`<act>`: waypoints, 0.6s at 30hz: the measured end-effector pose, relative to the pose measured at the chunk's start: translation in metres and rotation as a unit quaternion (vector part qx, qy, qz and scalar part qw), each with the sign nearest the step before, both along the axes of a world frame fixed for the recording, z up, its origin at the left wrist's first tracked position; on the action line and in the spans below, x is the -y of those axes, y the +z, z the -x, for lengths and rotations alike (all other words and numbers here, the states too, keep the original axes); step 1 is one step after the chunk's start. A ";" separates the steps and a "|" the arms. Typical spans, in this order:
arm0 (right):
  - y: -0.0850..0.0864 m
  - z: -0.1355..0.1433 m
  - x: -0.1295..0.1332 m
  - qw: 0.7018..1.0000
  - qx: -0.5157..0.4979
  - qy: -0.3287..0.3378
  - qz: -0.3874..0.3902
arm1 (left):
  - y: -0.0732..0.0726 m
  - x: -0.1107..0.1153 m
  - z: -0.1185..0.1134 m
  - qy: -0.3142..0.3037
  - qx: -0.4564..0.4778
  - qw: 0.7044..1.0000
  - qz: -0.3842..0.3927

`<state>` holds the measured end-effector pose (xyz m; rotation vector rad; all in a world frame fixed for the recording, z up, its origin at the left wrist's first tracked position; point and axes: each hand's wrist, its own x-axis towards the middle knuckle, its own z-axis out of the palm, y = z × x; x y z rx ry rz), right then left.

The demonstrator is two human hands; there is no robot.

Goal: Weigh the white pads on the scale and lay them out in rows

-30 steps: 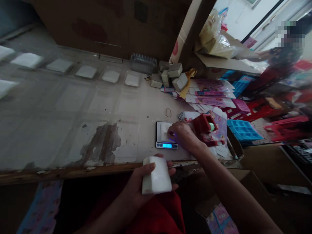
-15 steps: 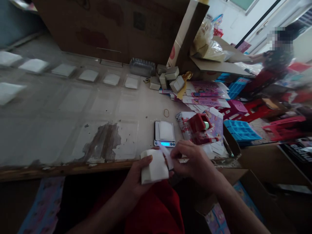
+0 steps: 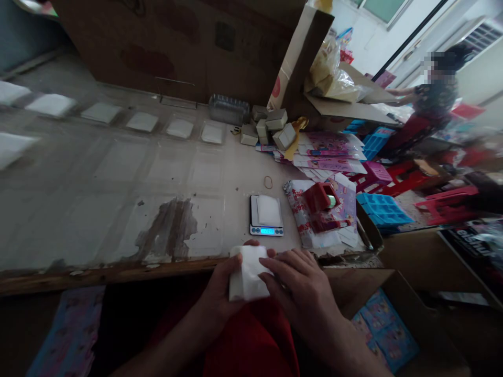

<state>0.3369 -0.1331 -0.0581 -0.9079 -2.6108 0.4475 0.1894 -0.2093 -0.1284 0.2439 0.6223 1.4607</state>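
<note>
A thick white stack of sheets (image 3: 250,275) is gripped in my left hand (image 3: 222,283), its thumb on the near left edge and fingertips showing behind. My right hand (image 3: 294,277) touches the stack's right side with its fingers apart, the fingertips on the top sheet. Just beyond my hands, a small digital scale (image 3: 267,231) with a lit blue display carries a white packet (image 3: 269,210). To the right of the scale, a red tape dispenser (image 3: 321,199) rests on printed packaging.
White pads in clear trays (image 3: 179,128) line the table (image 3: 243,173). Small pale boxes (image 3: 277,119) and printed pink cartons (image 3: 330,152) lie at the back. An open cardboard box (image 3: 416,314) stands lower right. A person (image 3: 436,99) is at the upper right.
The loose sheet that my right hand held up at the stack's right side now lies against it. My right fingers have moved left onto the stack and spread. The far person appears slightly further left.
</note>
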 end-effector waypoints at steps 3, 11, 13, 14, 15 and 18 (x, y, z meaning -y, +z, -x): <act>-0.005 0.003 0.003 0.999 0.029 0.002 -0.017 | 0.003 0.002 0.001 -0.001 -0.005 1.000 0.021; -0.010 -0.016 -0.059 0.994 -0.009 -0.083 -0.072 | -0.003 -0.022 -0.005 -0.123 0.254 0.956 0.084; -0.021 -0.015 -0.084 0.990 0.014 -0.085 -0.111 | -0.004 -0.022 -0.006 -0.124 0.262 0.951 0.105; -0.028 -0.013 -0.094 0.989 0.035 -0.071 -0.123 | -0.004 -0.021 -0.005 -0.123 0.266 0.949 0.115; -0.035 -0.009 -0.103 0.988 0.059 -0.052 -0.131 | -0.004 -0.019 -0.005 -0.122 0.269 0.947 0.122; -0.048 0.002 -0.119 0.983 0.124 -0.003 -0.139 | -0.002 -0.016 -0.002 -0.121 0.275 0.946 0.119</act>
